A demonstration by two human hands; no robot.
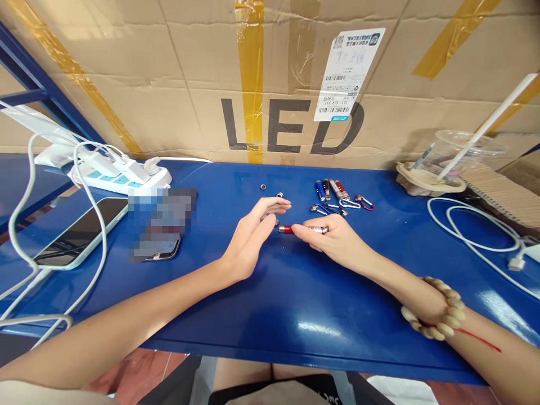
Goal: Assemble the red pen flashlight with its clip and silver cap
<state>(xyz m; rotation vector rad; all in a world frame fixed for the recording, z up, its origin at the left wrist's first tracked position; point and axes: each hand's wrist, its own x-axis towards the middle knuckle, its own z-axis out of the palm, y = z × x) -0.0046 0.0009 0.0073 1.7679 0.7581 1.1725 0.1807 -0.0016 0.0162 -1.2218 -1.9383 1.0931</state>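
Observation:
My right hand (331, 233) is closed around a small red and silver flashlight (286, 229), lying level with its red end toward the left. My left hand (255, 233) is held beside that end, fingers stretched out and thumb apart from them. By the left thumb tip is a tiny dark metal piece (277, 223); whether the thumb touches it, I cannot tell. Just beyond the left fingers lies a small silver piece (280, 194), and a little metal ring or cap (263, 187) is farther back. Beyond my right hand, several small flashlights (321, 190) and carabiner clips (350, 204) lie grouped on the blue table (270, 315).
On the left are a white power strip (130, 179) with plugs, loose white cables (31, 191) and two phones (84, 233) (169, 247). To the right stand a clear plastic cup (464, 149), a coiled white cable (449, 216) and a notebook (506, 194). A big cardboard box (189, 67) walls off the back.

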